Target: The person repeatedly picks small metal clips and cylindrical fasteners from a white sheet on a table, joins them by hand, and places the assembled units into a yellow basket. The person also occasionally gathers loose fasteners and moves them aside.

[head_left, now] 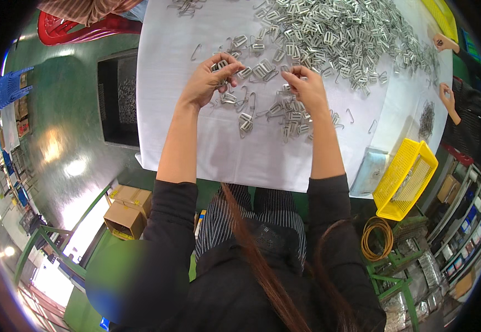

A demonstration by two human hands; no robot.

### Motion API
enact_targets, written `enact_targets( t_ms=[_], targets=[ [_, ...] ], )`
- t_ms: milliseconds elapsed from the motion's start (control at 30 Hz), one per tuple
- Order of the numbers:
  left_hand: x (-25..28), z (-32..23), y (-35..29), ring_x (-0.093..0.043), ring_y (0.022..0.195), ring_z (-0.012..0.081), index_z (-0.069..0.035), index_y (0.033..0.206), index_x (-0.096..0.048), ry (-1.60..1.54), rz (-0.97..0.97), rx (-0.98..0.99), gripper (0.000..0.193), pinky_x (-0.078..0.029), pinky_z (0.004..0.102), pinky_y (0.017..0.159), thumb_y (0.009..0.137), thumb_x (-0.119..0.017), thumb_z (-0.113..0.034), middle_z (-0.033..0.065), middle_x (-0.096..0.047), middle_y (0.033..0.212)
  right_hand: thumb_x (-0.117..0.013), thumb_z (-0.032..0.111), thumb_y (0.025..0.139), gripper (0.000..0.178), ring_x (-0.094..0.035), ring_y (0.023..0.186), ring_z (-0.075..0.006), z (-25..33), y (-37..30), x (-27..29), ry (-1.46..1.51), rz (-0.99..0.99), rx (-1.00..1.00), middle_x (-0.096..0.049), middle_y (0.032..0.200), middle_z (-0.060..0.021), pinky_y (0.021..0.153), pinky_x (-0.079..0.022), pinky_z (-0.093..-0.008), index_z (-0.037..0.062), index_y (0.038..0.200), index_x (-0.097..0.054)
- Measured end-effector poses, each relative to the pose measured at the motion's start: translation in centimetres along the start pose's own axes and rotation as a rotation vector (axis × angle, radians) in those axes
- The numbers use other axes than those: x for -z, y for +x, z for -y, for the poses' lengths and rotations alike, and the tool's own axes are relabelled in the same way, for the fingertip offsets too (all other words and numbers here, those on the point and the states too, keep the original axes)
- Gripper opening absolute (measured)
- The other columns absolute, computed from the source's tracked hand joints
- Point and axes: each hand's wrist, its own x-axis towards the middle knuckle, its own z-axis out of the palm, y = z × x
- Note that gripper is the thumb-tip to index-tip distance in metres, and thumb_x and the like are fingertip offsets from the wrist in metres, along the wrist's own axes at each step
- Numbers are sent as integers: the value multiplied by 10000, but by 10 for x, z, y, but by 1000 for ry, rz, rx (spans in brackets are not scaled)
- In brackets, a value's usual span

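My left hand (210, 80) is closed around a silver metal slide buckle (219, 66), with another buckle (244, 73) at its fingertips. A little to the right, my right hand (307, 88) is closed, thumb against fingers, at a small metal piece (285, 69) whose shape I cannot make out. Between the hands lies a small cluster of buckles (262, 69). Loose buckles with thin wire hooks (246, 122) lie nearer me, and more buckles (294, 117) sit below my right hand. A large heap of silver buckles (334, 33) spreads beyond my right hand.
A white-covered table (224, 157) bears everything. At its right edge are a yellow basket (381, 207) and a pale blue packet (369, 169). Another person's hands (446, 97) are at the far right, near a small dark pile (427, 120). A black crate (108, 99) stands left.
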Motion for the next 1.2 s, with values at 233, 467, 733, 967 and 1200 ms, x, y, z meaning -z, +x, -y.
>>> enact_targets(
  t_ms=[233,467,733,967,1200],
  targets=[
    [-40,43,22,-587,618,194,-59,856,-583,993,-399,-255,264,-433,316,555,764,-685,-284,51,-620,694,-605,236,828,223,-505,510,-119,19,-2,-8,271,105,-26,-568,657,-30,456,-382,-220,41,935,-592],
    [-35,33,16,-597,644,174,-54,876,-547,901,-232,-174,248,-441,313,536,766,-679,-233,56,-618,708,-603,209,795,230,-593,680,-327,14,30,-48,-847,-119,246,-630,790,-183,613,-469,-386,44,954,-591],
    [-1,7,-12,-513,614,65,-76,898,-570,-294,60,34,180,-329,178,450,848,-608,-244,-2,-595,786,-552,209,868,128,-449,508,-80,15,-30,9,787,285,83,-591,835,-50,409,-267,-187,84,857,-572],
    [-52,30,36,-603,825,319,-111,982,-547,1104,-438,-336,247,-456,414,680,787,-621,-242,119,-634,826,-515,248,874,218,-587,604,-255,-12,-10,-11,-851,-167,266,-617,681,-103,531,-438,-365,84,1017,-496],
    [-38,33,46,-602,794,289,-125,962,-556,1304,-393,-395,249,-453,376,648,762,-648,-242,74,-636,821,-575,265,821,299,-610,749,-376,-12,-9,-32,-1032,-142,238,-638,779,-176,656,-456,-455,56,1019,-494]
  ],
)
